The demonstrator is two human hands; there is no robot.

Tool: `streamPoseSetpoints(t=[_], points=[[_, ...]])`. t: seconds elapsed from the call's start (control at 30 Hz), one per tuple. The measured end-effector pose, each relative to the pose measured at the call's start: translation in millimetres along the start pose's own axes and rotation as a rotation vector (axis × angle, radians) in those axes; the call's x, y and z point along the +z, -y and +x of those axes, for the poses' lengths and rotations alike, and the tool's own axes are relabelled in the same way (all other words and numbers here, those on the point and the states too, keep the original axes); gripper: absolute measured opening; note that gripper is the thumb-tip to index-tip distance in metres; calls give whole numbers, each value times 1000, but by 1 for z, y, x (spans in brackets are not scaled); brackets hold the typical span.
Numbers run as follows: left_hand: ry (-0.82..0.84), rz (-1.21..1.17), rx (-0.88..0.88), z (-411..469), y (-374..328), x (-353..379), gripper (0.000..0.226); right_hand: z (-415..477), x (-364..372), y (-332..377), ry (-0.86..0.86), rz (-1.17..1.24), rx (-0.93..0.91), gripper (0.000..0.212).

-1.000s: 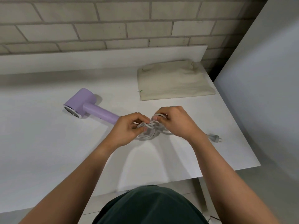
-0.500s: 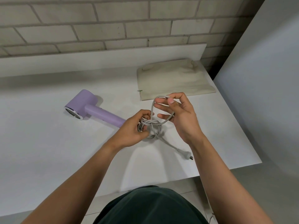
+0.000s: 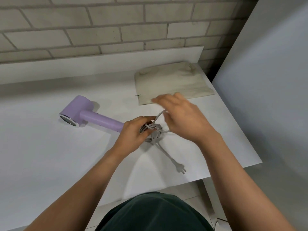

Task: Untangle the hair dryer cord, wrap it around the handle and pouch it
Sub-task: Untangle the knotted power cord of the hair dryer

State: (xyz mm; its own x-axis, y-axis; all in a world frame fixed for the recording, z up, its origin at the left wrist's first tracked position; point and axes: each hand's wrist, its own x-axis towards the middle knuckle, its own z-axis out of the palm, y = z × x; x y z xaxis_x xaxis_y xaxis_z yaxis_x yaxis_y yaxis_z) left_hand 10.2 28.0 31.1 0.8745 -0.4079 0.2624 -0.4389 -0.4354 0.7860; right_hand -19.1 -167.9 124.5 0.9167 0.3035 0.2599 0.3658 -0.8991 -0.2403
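A lilac hair dryer lies on the white table, barrel to the left, handle pointing right toward my hands. Its grey cord is bunched in a knot at the handle's end. My left hand grips that knot from the left. My right hand is raised just right of it, blurred, with a loop of cord running up under its fingers; whether it pinches the loop is unclear. The cord's tail runs down to the plug lying on the table. A beige cloth pouch lies flat behind my right hand.
A brick wall and a low white ledge bound the table at the back. A grey panel stands along the right side. The table's right and front edges are near the plug.
My right hand has moved up and back toward the pouch, drawing the cord loop longer. The plug has slid toward the front. My left hand stays on the knot.
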Motion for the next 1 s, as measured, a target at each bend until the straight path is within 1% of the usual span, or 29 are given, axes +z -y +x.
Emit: streamPoseSetpoints(t=[0.07, 0.1, 0.13, 0.2, 0.27, 0.33, 0.43, 0.5, 0.57, 0.6, 0.67, 0.73, 0.77, 0.8, 0.83, 0.9, 0.93, 0.97, 1.0], points=[[-28, 9, 7, -1, 1, -2, 40, 8, 9, 4, 194, -125, -45, 44], [-42, 10, 8, -2, 1, -3, 39, 11, 13, 3, 242, -179, -37, 35], [-53, 9, 10, -3, 1, -4, 38, 13, 15, 2, 262, -203, -9, 28], [-76, 5, 1, -6, 1, -3, 38, 14, 17, -1, 254, -212, 45, 26], [-99, -16, -44, -8, 2, -1, 40, 12, 15, -3, 160, -222, 77, 27], [-107, -23, -92, -10, 5, 3, 43, 9, 9, -8, -26, -206, 120, 25], [-80, -49, -142, -15, 7, 9, 42, 5, 0, -10, -261, -75, 203, 21], [-76, -84, -175, -17, 6, 11, 39, 2, -3, -8, -345, 23, 247, 20], [-88, -106, -202, -15, 7, 11, 35, -1, -2, -7, -380, 77, 274, 19], [-89, -113, -213, -14, 8, 10, 34, -3, -1, -8, -370, 93, 299, 18], [-83, -118, -218, -13, 10, 8, 32, -5, 1, -11, -299, 108, 373, 16], [-78, -120, -214, -13, 11, 8, 32, -8, 3, -13, -260, 72, 427, 16], [-76, -118, -210, -14, 11, 8, 32, -8, 3, -12, -262, 40, 435, 20], [-71, -113, -200, -15, 11, 9, 32, -9, 5, -11, -265, 6, 432, 29], [-66, -105, -190, -16, 11, 10, 32, -9, 5, -10, -256, -20, 408, 41], [-50, -94, -175, -16, 12, 11, 32, -8, 7, -5, -189, -47, 280, 60], [-42, -88, -167, -16, 11, 11, 33, -7, 9, -2, -124, -59, 194, 64], [-36, -78, -158, -15, 11, 11, 34, -6, 12, 1, -43, -79, 112, 64], [-34, -66, -147, -14, 11, 10, 34, -5, 17, 4, 50, -102, 50, 58]])
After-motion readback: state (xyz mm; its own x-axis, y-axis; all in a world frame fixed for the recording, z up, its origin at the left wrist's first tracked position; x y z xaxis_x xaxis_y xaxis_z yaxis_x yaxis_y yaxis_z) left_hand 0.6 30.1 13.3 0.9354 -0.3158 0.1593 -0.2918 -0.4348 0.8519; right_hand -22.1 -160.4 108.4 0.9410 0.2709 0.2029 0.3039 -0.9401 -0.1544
